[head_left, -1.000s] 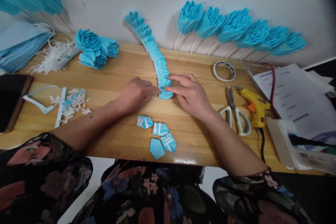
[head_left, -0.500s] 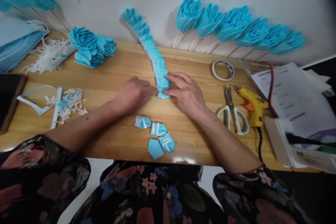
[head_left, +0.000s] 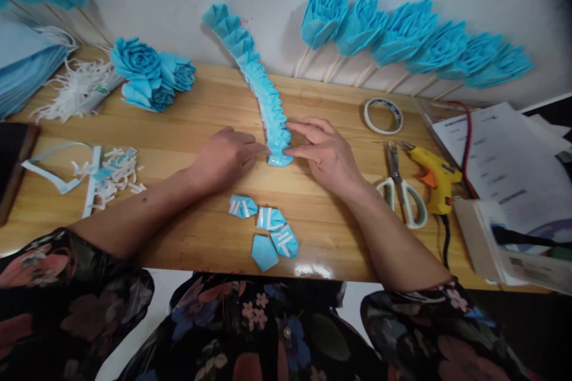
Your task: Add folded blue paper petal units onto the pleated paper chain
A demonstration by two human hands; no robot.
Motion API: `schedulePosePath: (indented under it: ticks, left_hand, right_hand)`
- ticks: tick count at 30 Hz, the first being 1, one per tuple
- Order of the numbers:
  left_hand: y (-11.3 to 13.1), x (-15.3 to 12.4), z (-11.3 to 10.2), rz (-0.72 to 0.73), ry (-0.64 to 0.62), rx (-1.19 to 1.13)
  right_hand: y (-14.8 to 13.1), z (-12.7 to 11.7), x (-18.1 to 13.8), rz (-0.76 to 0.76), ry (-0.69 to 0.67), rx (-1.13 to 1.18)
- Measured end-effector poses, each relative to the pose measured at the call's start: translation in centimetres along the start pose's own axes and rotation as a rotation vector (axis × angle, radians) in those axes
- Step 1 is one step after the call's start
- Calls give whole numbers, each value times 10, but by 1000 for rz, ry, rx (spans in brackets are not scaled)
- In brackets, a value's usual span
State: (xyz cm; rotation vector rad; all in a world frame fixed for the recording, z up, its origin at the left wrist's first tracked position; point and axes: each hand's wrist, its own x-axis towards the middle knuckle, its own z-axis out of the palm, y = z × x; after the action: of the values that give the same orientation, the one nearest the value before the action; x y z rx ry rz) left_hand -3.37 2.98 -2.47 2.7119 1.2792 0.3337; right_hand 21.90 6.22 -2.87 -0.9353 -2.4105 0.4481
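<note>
A long chain of folded light-blue pieces [head_left: 261,86] runs from the wall down to the middle of the wooden table, its near end lying flat. At the left edge of that end, the curled fingers of my left hand [head_left: 227,158] pinch the chain. My right hand [head_left: 328,155] steadies its right edge, thumb and forefinger spread a little along the folds. Closer to me lie several loose folded blue pieces [head_left: 269,218], most with white strips on them. One plain blue pentagon [head_left: 264,252] shows no strips.
Blue flowers on sticks [head_left: 404,30] lean on the wall; more flower heads [head_left: 138,59] lie left. To the right are a tape roll [head_left: 383,116], scissors [head_left: 395,175], a yellow glue gun [head_left: 435,172] and papers [head_left: 504,155]. White scraps [head_left: 118,178] lie left, beside a dark-edged object [head_left: 15,166].
My right hand has shifted slightly right, its fingers now nearer the chain's outer edge. The whole view has tilted a little. The left hand stays at the chain's near end.
</note>
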Motion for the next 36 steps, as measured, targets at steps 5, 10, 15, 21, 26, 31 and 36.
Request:
schedulePosePath:
  ticks: [5, 10, 15, 21, 26, 31, 36]
  left_hand:
    - [-1, 0, 1, -1, 21, -2]
    - [-2, 0, 2, 10, 32, -7]
    - [-2, 0, 3, -3, 26, 2]
    - [-2, -2, 1, -26, 0, -41]
    - [-2, -6, 3, -38, 203, -252]
    - [-3, -7, 3, 71, 243, -281]
    - [-6, -7, 6, 103, 170, -202]
  right_hand:
    - [-1, 1, 0, -8, -54, -88]
    - [-1, 1, 0, -4, -1, -61]
    - [4, -6, -1, 24, 136, 21]
    - [2, -2, 0, -23, 26, 29]
    - [1, 1, -1, -19, -11, 31]
    - [0, -1, 0, -10, -12, 26]
    - [-1, 1, 0, -19, -3, 30]
